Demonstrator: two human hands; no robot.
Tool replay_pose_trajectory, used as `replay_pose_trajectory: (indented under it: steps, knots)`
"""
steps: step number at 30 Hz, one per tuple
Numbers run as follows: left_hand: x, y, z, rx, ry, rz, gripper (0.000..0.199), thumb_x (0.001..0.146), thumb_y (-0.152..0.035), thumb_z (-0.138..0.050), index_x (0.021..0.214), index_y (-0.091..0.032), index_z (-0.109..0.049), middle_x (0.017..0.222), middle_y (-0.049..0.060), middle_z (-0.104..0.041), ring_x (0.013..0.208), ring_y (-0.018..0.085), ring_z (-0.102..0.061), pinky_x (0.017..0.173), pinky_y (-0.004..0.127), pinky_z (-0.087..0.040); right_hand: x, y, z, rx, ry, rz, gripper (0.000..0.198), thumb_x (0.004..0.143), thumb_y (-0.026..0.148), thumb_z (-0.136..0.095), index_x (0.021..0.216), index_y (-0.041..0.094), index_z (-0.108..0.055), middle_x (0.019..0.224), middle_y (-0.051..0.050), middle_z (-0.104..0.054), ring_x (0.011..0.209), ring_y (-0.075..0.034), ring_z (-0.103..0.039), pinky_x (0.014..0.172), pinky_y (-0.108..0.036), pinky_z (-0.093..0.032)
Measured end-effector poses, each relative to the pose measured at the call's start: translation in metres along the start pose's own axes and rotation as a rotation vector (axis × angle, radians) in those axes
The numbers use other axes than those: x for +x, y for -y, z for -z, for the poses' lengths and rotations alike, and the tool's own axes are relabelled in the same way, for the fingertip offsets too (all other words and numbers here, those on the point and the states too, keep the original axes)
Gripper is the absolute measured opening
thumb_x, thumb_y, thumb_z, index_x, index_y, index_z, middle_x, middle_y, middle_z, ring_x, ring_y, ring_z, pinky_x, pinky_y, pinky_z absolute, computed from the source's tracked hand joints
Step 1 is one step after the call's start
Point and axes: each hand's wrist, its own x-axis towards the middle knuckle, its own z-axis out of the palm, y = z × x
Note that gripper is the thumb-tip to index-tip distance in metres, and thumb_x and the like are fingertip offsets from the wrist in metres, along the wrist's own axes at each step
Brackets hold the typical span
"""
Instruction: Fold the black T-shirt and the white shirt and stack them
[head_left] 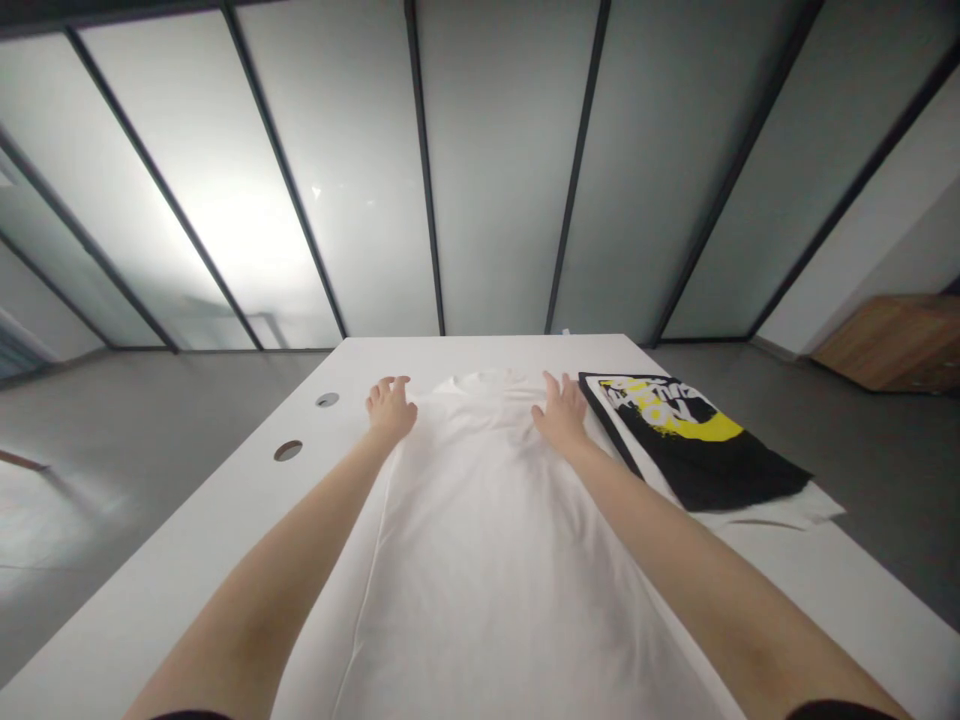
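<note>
Dark sleeve ends (840,709) are showing at the bottom edge, and beyond them two bare forearms (300,560) are stretching forward over the desk (232,510). Between the forearms a white shirt (480,540) is lying spread out on the desk, its long axis running away from the camera and its collar (480,380) sitting at the far end.

At that far end the two hands are flanking the collar: the left hand (391,408) is hovering over or resting on the shirt's left edge, the right hand (562,410) over or on its right edge. The shirt is thus lying between the hands and running back toward the wearer, with the collar just inward of both; neither hand is standing clearly nearer to it. On each hand the thumb is standing apart from the fingers (553,384), and no cloth is visibly being pinched; whether the fingertips are pressing on the fabric, I cannot tell.

Just beside the right hand, a stack of folded garments (750,485) is lying near the desk's right side, black cloth with a yellow and white print showing uppermost. No box or basket is showing. Two round cut-outs (288,451) are piercing the desk's left side.
</note>
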Motion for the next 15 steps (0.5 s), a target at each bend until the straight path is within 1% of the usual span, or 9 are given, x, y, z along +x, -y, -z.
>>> replay_pose_trajectory:
  steps: [1, 3, 4, 6, 8, 10, 13, 15]
  knots:
    - [-0.014, -0.009, -0.013, 0.026, -0.002, -0.067, 0.055, 0.092, -0.027, -0.059, 0.147, -0.025, -0.054, 0.158, 0.017, -0.048, 0.145, 0.035, -0.044, 0.118, 0.051, -0.037, -0.011, 0.005, -0.012, -0.024, 0.014, 0.074, 0.071, 0.102, 0.032, -0.051, 0.167, 0.02, -0.027, 0.176, -0.019, -0.016, 0.16, -0.04, -0.017, 0.124, -0.056, -0.02]
    - [-0.043, -0.022, -0.037, 0.06, 0.063, -0.164, 0.051, 0.098, -0.037, -0.056, 0.147, -0.024, -0.055, 0.163, 0.016, -0.045, 0.15, 0.035, -0.04, 0.123, 0.051, -0.032, -0.031, 0.012, -0.033, -0.068, 0.098, 0.18, 0.064, 0.103, 0.036, -0.049, 0.165, 0.021, -0.035, 0.176, -0.016, -0.019, 0.161, -0.037, -0.018, 0.127, -0.053, -0.016]
    - [-0.056, -0.026, -0.047, 0.08, 0.11, -0.183, 0.053, 0.1, -0.04, -0.053, 0.15, -0.022, -0.053, 0.165, 0.017, -0.042, 0.153, 0.036, -0.036, 0.124, 0.052, -0.03, -0.039, 0.014, -0.04, -0.091, 0.149, 0.211, 0.06, 0.105, 0.039, -0.046, 0.162, 0.023, -0.04, 0.175, -0.015, -0.023, 0.16, -0.036, -0.021, 0.127, -0.052, -0.016]
    - [-0.078, -0.029, -0.06, 0.115, 0.198, -0.204, 0.057, 0.103, -0.045, -0.046, 0.154, -0.02, -0.05, 0.168, 0.018, -0.04, 0.155, 0.037, -0.034, 0.125, 0.054, -0.028, -0.054, 0.013, -0.048, -0.132, 0.228, 0.229, 0.057, 0.107, 0.045, -0.042, 0.16, 0.025, -0.045, 0.173, -0.015, -0.03, 0.158, -0.036, -0.027, 0.126, -0.052, -0.018]
    - [-0.095, -0.025, -0.062, 0.149, 0.244, -0.203, 0.06, 0.105, -0.048, -0.041, 0.158, -0.019, -0.047, 0.168, 0.019, -0.039, 0.155, 0.038, -0.035, 0.124, 0.055, -0.028, -0.067, 0.01, -0.048, -0.162, 0.271, 0.22, 0.059, 0.108, 0.05, -0.04, 0.162, 0.026, -0.043, 0.173, -0.016, -0.031, 0.158, -0.037, -0.028, 0.125, -0.053, -0.018]
    - [-0.11, -0.019, -0.058, 0.182, 0.259, -0.198, 0.061, 0.106, -0.049, -0.039, 0.16, -0.02, -0.045, 0.169, 0.019, -0.038, 0.156, 0.04, -0.034, 0.124, 0.058, -0.028, -0.081, 0.007, -0.043, -0.184, 0.308, 0.196, 0.065, 0.107, 0.054, -0.04, 0.166, 0.027, -0.036, 0.175, -0.017, -0.025, 0.159, -0.04, -0.024, 0.126, -0.058, -0.014]
    - [-0.133, -0.009, -0.045, 0.223, 0.301, -0.201, 0.063, 0.106, -0.052, -0.038, 0.162, -0.025, -0.042, 0.172, 0.017, -0.033, 0.157, 0.043, -0.029, 0.123, 0.066, -0.026, -0.106, 0.005, -0.031, -0.213, 0.402, 0.116, 0.073, 0.104, 0.064, -0.041, 0.168, 0.032, -0.029, 0.177, -0.016, -0.016, 0.159, -0.049, -0.017, 0.121, -0.071, -0.011]
    - [-0.149, -0.004, -0.036, 0.241, 0.338, -0.206, 0.063, 0.106, -0.054, -0.038, 0.163, -0.027, -0.041, 0.173, 0.017, -0.031, 0.157, 0.046, -0.027, 0.119, 0.072, -0.026, -0.122, 0.006, -0.021, -0.23, 0.469, 0.087, 0.079, 0.099, 0.07, -0.047, 0.168, 0.035, -0.031, 0.177, -0.017, -0.016, 0.157, -0.055, -0.016, 0.117, -0.078, -0.011]
